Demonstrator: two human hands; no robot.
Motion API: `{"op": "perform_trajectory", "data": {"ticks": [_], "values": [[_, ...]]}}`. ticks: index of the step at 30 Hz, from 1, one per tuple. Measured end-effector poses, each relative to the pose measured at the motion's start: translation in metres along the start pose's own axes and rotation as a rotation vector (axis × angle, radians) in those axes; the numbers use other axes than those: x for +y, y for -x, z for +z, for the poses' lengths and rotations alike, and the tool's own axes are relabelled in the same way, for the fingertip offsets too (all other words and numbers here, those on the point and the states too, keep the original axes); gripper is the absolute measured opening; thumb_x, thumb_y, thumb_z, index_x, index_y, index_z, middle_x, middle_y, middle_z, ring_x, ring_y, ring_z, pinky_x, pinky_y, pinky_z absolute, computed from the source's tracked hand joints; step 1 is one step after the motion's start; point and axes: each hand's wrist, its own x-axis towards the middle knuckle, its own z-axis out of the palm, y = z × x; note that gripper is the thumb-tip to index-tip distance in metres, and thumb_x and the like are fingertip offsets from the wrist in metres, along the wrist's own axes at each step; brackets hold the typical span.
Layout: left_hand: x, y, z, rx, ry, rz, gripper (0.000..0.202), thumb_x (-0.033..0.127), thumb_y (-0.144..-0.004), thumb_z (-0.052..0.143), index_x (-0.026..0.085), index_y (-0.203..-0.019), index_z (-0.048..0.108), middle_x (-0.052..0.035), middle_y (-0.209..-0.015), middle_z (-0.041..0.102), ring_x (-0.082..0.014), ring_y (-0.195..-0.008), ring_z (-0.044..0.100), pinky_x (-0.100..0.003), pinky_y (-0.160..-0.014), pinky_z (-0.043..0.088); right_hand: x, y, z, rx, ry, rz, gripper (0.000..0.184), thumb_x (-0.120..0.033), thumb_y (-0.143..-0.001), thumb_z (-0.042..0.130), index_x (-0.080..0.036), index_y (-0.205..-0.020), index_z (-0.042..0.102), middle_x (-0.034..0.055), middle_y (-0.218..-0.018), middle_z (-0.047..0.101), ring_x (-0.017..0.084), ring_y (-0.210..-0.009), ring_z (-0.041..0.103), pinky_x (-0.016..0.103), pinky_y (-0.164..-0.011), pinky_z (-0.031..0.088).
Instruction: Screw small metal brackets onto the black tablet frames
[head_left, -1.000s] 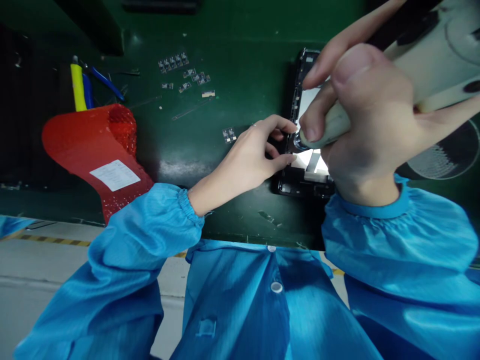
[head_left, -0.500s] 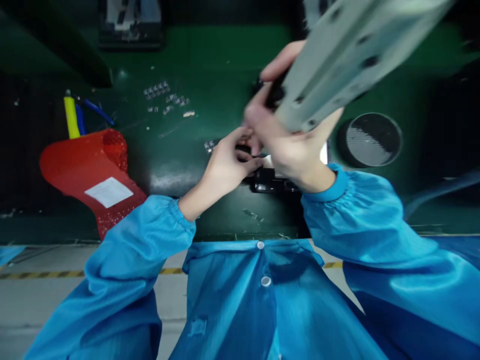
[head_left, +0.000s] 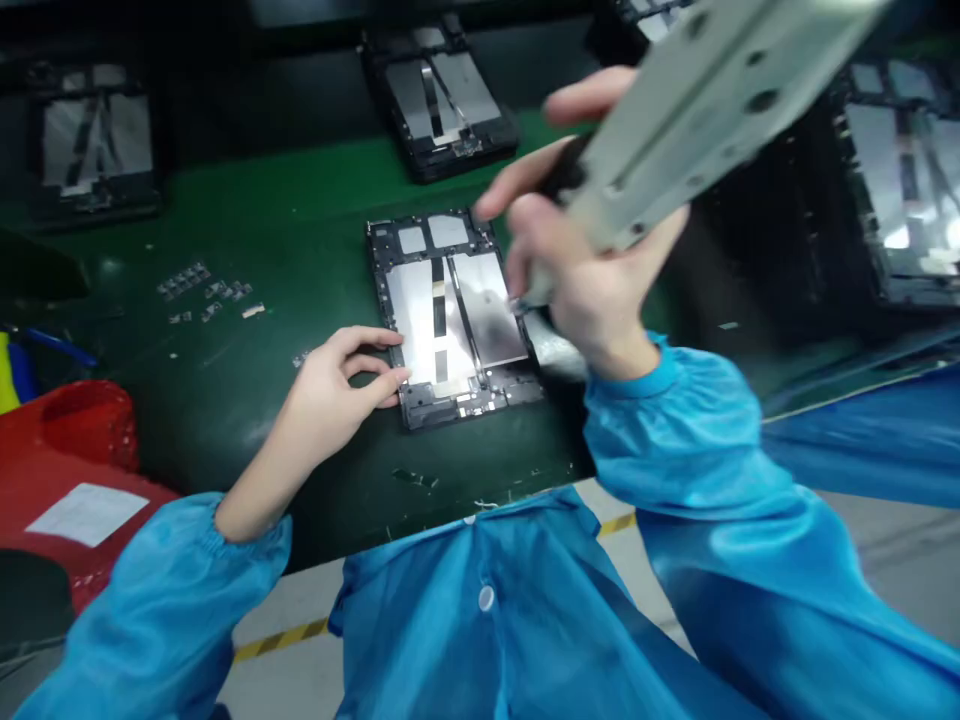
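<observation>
An opened tablet point(head_left: 491, 290), its silver plates and dark ribbon cables exposed, lies flat on the green bench. At its lower left edge, my left hand point(head_left: 334, 385) pinches the frame between thumb and fingers. My right hand point(head_left: 592, 270) is wrapped around the lower end of a long pale grey tool point(head_left: 697, 120) with holes along its side, apparently an electric screwdriver. It slants up toward the camera at the upper right. The narrow tip points down near the tablet's right edge; whether it touches cannot be made out.
Other opened tablets point(head_left: 442, 100) lie along the back, with one at far left point(head_left: 97, 140) and one at far right point(head_left: 904, 190). Several small metal parts point(head_left: 184, 282) are scattered left of my work. A red holder point(head_left: 37, 450) with a white label stands at left beside yellow and blue handles point(head_left: 21, 370).
My hands, close together before, are now apart. The left has moved to the tablet's left edge; the right still holds the grey tool. The view has turned, showing the whole tablet and others behind.
</observation>
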Motion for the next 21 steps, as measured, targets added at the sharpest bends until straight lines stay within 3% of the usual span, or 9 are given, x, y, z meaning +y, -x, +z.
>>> {"op": "perform_trajectory", "data": {"ticks": [1, 3, 6, 11, 15, 21], "values": [[0.003, 0.0, 0.001, -0.016, -0.035, -0.007, 0.047, 0.038, -0.083, 0.097, 0.018, -0.121, 0.079, -0.012, -0.135, 0.073, -0.0205, -0.102, 0.076, -0.03, -0.076, 0.078, 0.013, -0.004, -0.022, 0.06, -0.055, -0.068, 0.048, -0.044, -0.097, 0.077, -0.021, -0.132, 0.053, -0.0029, -0.098, 0.073, 0.001, -0.046, 0.045, 0.016, -0.036, 0.032], [0.011, -0.001, 0.001, -0.048, -0.115, -0.023, 0.042, 0.04, -0.086, 0.095, 0.02, -0.121, 0.081, -0.012, -0.139, 0.07, -0.0212, -0.102, 0.077, -0.032, -0.075, 0.078, 0.036, -0.01, -0.058, 0.189, -0.084, -0.163, 0.047, -0.042, -0.091, 0.084, -0.019, -0.122, 0.056, -0.0009, -0.089, 0.07, 0.005, -0.047, 0.049, 0.018, -0.031, 0.022], [0.019, -0.007, -0.005, -0.093, -0.179, -0.083, 0.045, 0.043, -0.081, 0.1, 0.022, -0.116, 0.082, -0.0111, -0.133, 0.071, -0.0223, -0.095, 0.079, -0.034, -0.071, 0.079, 0.056, -0.009, -0.086, 0.28, -0.092, -0.185, 0.04, -0.042, -0.093, 0.08, -0.021, -0.117, 0.057, -0.0023, -0.081, 0.065, 0.004, -0.044, 0.044, 0.019, -0.031, 0.015], [0.015, -0.016, -0.015, -0.126, -0.144, -0.11, 0.044, 0.041, -0.078, 0.105, 0.024, -0.114, 0.085, -0.0082, -0.12, 0.075, -0.0207, -0.09, 0.078, -0.033, -0.076, 0.079, 0.056, -0.003, -0.086, 0.273, -0.157, -0.175, 0.038, -0.043, -0.089, 0.085, -0.02, -0.109, 0.062, -0.0053, -0.067, 0.045, 0.002, -0.038, 0.029, 0.02, -0.032, 0.014], [0.01, -0.013, -0.015, -0.103, -0.122, -0.036, 0.038, 0.035, -0.079, 0.105, 0.028, -0.111, 0.087, -0.0068, -0.128, 0.074, -0.0207, -0.095, 0.075, -0.032, -0.079, 0.078, 0.055, -0.003, -0.083, 0.259, -0.155, -0.189, 0.028, -0.037, -0.093, 0.078, -0.021, -0.11, 0.063, -0.0042, -0.069, 0.044, 0.002, -0.041, 0.034, 0.019, -0.033, 0.016], [0.011, -0.01, -0.013, -0.097, -0.117, -0.035, 0.036, 0.033, -0.08, 0.104, 0.028, -0.112, 0.087, -0.0074, -0.13, 0.074, -0.0222, -0.097, 0.074, -0.033, -0.078, 0.078, 0.062, -0.003, -0.086, 0.244, -0.151, -0.197, 0.028, -0.037, -0.093, 0.078, -0.022, -0.112, 0.065, -0.0039, -0.07, 0.044, 0.002, -0.042, 0.034, 0.019, -0.032, 0.019]]}}
